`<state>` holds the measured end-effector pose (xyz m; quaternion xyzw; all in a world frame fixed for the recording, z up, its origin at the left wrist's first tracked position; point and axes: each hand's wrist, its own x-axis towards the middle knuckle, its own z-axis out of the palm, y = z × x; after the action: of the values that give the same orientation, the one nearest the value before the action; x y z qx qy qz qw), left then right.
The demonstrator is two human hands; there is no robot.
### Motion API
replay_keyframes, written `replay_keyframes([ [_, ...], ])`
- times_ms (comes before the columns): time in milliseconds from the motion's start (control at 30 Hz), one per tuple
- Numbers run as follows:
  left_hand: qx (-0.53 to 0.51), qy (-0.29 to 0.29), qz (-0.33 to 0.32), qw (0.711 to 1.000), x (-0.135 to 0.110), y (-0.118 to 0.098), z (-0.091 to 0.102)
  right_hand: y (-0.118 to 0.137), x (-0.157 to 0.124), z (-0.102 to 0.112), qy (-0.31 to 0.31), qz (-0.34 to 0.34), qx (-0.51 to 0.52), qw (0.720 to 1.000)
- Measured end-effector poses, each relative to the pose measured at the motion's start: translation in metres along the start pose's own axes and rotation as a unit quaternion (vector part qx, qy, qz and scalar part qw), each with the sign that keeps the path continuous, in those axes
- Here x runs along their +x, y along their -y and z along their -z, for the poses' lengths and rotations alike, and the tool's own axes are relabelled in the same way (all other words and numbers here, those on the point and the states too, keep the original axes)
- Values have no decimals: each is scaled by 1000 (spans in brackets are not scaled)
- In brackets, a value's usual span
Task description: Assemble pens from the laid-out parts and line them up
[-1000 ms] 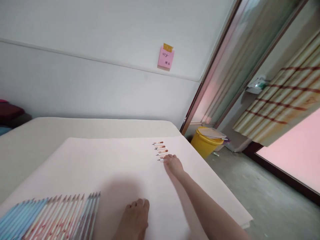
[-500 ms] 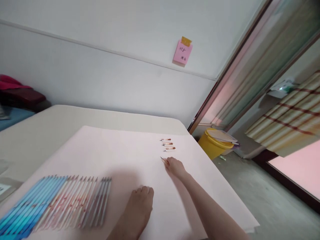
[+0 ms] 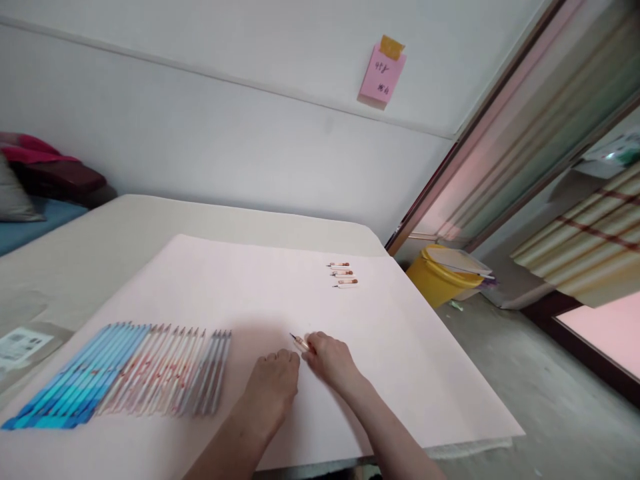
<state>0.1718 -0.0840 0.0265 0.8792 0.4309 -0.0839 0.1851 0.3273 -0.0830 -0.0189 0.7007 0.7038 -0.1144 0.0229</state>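
Observation:
My right hand (image 3: 331, 360) grips a short pen (image 3: 301, 343) with a pale barrel and a thin dark tip that points up and left. Just left of it, my left hand (image 3: 274, 380) rests low over the pink sheet, fingers curled under. What those fingers hold, if anything, is hidden. Three similar short pens (image 3: 345, 274), white with brown ends, lie one below another near the far right of the sheet. To the left of my left hand is a slanted row of long, slim pointed pens: blue ones (image 3: 85, 373), pinkish-white ones (image 3: 155, 373) and greyish ones (image 3: 213, 373).
A large pale pink sheet (image 3: 240, 273) covers much of the table (image 3: 150, 217). Clear packaging with a white label (image 3: 23, 347) lies at the left. Beyond the right edge a yellow bin (image 3: 433, 277) stands on the floor. A pink note (image 3: 384, 73) is taped to the wall.
My right hand has come left and nearer with the short pen, close to my left hand. The three short pens stay put. The camera view has shifted slightly.

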Motion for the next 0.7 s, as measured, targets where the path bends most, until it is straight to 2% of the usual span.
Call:
replay_keyframes([
  [133, 9, -15, 4, 1000, 10, 2, -14, -19, 4, 8, -22, -31, 10, 999],
  [300, 37, -29, 1, 999, 17, 1, -23, -35, 4, 17, -16, -80, -16, 997],
  [567, 48, -24, -1, 999, 8, 0, -26, -29, -1, 8, -18, -38, 1, 999],
  [700, 39, -19, 17, 999, 7, -3, -25, -26, -3, 10, -30, -28, 4, 999],
])
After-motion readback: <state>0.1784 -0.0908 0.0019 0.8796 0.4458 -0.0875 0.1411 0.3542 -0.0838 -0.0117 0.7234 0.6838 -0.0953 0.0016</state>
